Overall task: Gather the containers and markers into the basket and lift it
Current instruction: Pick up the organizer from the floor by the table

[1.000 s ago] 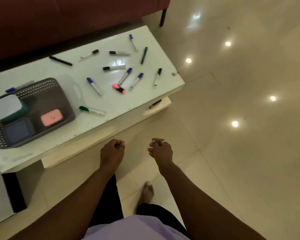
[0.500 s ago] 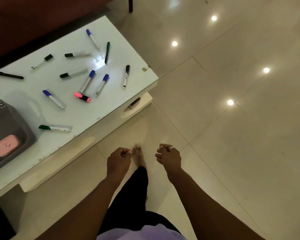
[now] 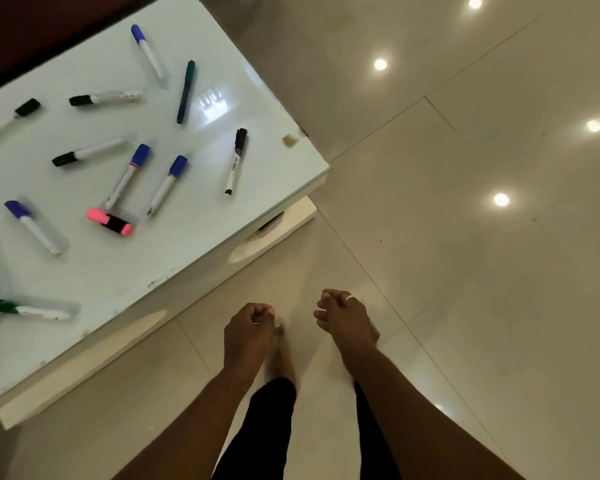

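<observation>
moved: the view has swung right since the earlier frames. The basket and its containers have gone off the left edge and are out of view now. The markers fill the left half.
hands: left hand [image 3: 248,327] and right hand [image 3: 343,317] keep the same pose as before, side by side over the floor [image 3: 465,271], just off the near right corner of the worktop [image 3: 187,237], touching nothing.
fingers: both sets are curled into the palm and grip nothing. There is a ring [image 3: 350,298] on the right hand.
task meaning: my read is that the containers were already in the basket earlier and no marker has been picked up. Marker gathering is still all to do, with the lift last. The basket is now well left of the hands, so each marker has to travel left.
markers, where: eleven in view, all lying flat and loose on the worktop.
- far: blue-capped marker [image 3: 146,51], dark green pen [image 3: 186,91]
- right: thin black-capped marker [image 3: 236,161], nearest the hands
- middle: pink highlighter [image 3: 110,221], touching or almost touching the tip of a blue-capped one
- near left: green-capped marker [image 3: 28,309]
shapes: slim cylinders with white barrels and coloured caps. The highlighter is shorter and flatter. The round ones will likely roll if nudged.
worktop surface: white, glossy and hard, reflecting light. The near edge is scuffed, with a lower shelf [image 3: 281,220] under it.
floor: polished pale tiles showing ceiling-light reflections.
background: dark red sofa [image 3: 32,29] at far left.
</observation>
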